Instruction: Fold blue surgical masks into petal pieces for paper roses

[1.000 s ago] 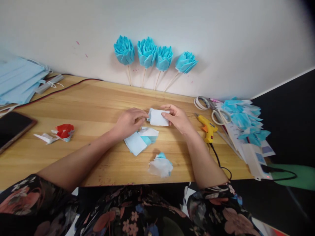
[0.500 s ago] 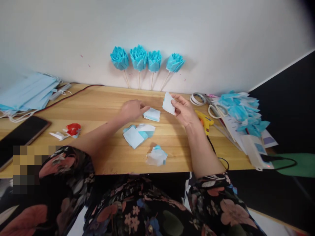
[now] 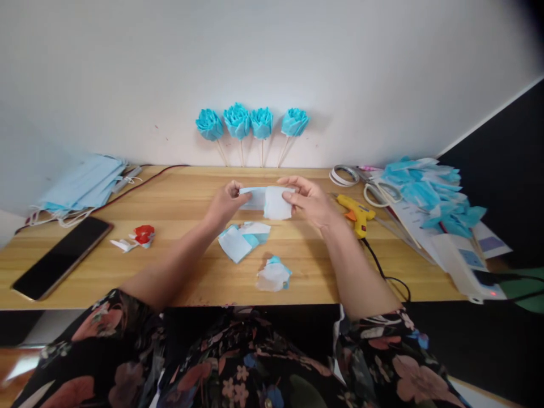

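In my left hand (image 3: 227,201), thumb and fingers pinch the left end of a pale blue fabric piece (image 3: 254,198). My right hand (image 3: 309,201) grips a white square piece (image 3: 277,203) between thumb and fingers; it overlaps the right part of the blue one. Below them on the table lie several loose white and blue fabric pieces (image 3: 238,242). Nearer the front edge is a crumpled white and blue piece (image 3: 272,276). Whether the held pieces are joined is hidden by the overlap.
Blue fabric flowers (image 3: 237,120) on sticks lean against the wall. At right are a yellow glue gun (image 3: 359,214), tape rolls (image 3: 343,175), scissors (image 3: 382,194) and blue scraps (image 3: 425,190). Face masks (image 3: 85,184), a phone (image 3: 62,258) and a red scrap (image 3: 144,234) lie left.
My left hand has lifted the blue piece off the table. My right hand has brought the white piece left and lower against it. The view has shifted.
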`<state>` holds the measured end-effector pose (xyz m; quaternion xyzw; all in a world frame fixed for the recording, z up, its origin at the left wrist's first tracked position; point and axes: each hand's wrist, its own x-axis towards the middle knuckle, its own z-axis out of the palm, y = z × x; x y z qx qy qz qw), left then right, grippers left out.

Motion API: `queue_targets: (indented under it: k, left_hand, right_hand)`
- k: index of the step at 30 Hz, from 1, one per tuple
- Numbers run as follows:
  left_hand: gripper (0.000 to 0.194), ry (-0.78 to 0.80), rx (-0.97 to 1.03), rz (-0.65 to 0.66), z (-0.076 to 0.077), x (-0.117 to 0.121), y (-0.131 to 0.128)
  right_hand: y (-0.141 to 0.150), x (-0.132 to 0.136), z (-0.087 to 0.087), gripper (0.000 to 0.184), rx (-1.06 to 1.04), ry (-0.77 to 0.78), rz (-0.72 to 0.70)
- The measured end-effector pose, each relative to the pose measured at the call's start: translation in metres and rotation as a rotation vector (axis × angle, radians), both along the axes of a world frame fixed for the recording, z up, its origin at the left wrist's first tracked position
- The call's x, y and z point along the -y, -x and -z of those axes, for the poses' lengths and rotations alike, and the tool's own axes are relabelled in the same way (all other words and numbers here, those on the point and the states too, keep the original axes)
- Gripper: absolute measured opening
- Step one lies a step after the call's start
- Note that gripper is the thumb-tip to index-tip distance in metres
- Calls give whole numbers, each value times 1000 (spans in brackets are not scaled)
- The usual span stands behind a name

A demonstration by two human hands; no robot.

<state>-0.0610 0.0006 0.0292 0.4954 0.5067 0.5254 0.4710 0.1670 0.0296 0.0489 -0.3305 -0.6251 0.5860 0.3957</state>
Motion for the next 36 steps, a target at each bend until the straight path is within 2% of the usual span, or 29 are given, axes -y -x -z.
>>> queue_targets:
  k: [3, 5, 11, 17, 22, 31, 36]
  left_hand:
    - [24, -10, 84, -54, 0, 14, -6]
    - [25, 5, 159, -75, 4, 20, -9]
    - [34, 24, 292, -27, 7, 29, -12]
    - [29, 54, 472, -14, 1, 34, -15]
    - [27, 85, 559, 60, -1, 36, -15]
    - [23, 164, 595, 101, 2, 36, -16]
    - [42, 115, 688, 151, 4, 38, -20]
  right_hand:
    - [13, 13, -2, 41, 65, -36, -108]
    - [22, 19, 1, 41, 93, -71, -109]
    - [35, 25, 12, 40, 178, -204, 13]
    - [40, 35, 7, 42, 155, -189, 57]
    - [42, 36, 8, 39, 203, -244, 170]
    - [42, 33, 9, 38, 220, -249, 240]
    - [43, 32, 9, 39, 202, -252, 252]
